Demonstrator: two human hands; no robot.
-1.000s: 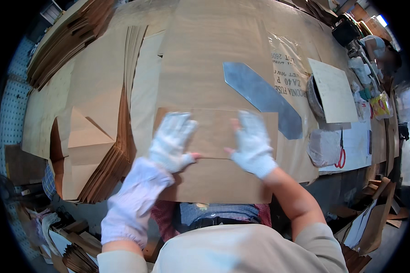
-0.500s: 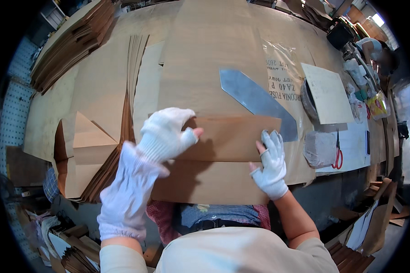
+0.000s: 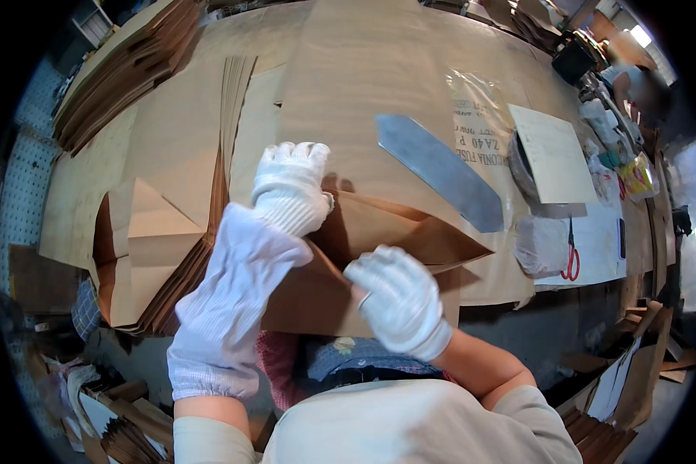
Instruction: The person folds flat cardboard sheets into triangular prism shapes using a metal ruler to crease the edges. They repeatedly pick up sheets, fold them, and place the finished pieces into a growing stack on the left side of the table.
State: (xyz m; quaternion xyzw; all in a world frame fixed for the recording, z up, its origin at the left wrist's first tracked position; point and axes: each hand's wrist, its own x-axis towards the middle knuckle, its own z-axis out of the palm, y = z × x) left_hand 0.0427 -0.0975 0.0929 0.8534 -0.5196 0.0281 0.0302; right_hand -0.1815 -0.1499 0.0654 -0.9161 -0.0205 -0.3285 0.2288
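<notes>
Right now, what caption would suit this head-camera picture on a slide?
Two gloved hands, left hand and right hand, fold a brown paper sheet beside a grey metal blade.

White knit cotton gloves on both hands: the left grip (image 3: 290, 188) and the right grip (image 3: 398, 301) show ribbed fingers and snug cuffs. Over the left forearm runs a long pale lilac sleeve guard (image 3: 228, 305), finely checked, gathered with elastic at the elbow end. The right forearm is bare up to a beige sleeve (image 3: 510, 406). A beige top covers the chest.
</notes>
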